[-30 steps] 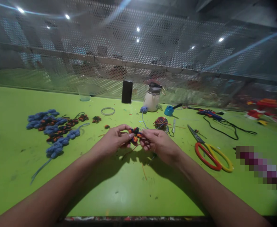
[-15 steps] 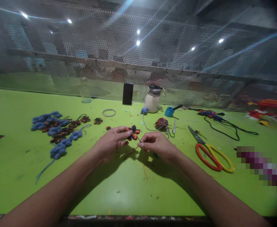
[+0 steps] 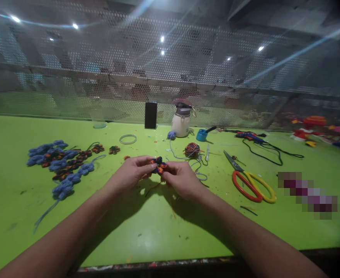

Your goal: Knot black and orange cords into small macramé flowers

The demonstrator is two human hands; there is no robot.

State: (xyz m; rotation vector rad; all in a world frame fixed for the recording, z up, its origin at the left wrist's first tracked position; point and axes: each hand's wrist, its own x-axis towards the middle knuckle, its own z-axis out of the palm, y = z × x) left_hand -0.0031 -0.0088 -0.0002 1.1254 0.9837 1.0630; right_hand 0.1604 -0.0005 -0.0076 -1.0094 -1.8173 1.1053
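A small yarn flower (image 3: 159,166) in dark blue and orange is held up over the green table between both hands. My left hand (image 3: 135,170) pinches its left side with thumb and fingers. On the opposite side, my right hand (image 3: 180,175) has thumb and fingers closed on the flower's petals. A thin orange strand hangs beneath the hands. Beyond them lies a multicoloured yarn ball (image 3: 192,150), with a blue yarn ball (image 3: 171,135) farther back, its strand trailing forward.
Scissors (image 3: 247,181) with red and yellow handles lie at right. Blue and dark-orange yarn flowers (image 3: 65,166) are grouped at left. Toward the back stand a phone (image 3: 150,115), a pale jug (image 3: 181,122) and a blue pot (image 3: 201,135). A glue gun (image 3: 251,137) with its cord lies back right.
My right hand has moved left, from the strand below the flower onto the flower itself. My left hand keeps its pinch. The whole view has shifted slightly.
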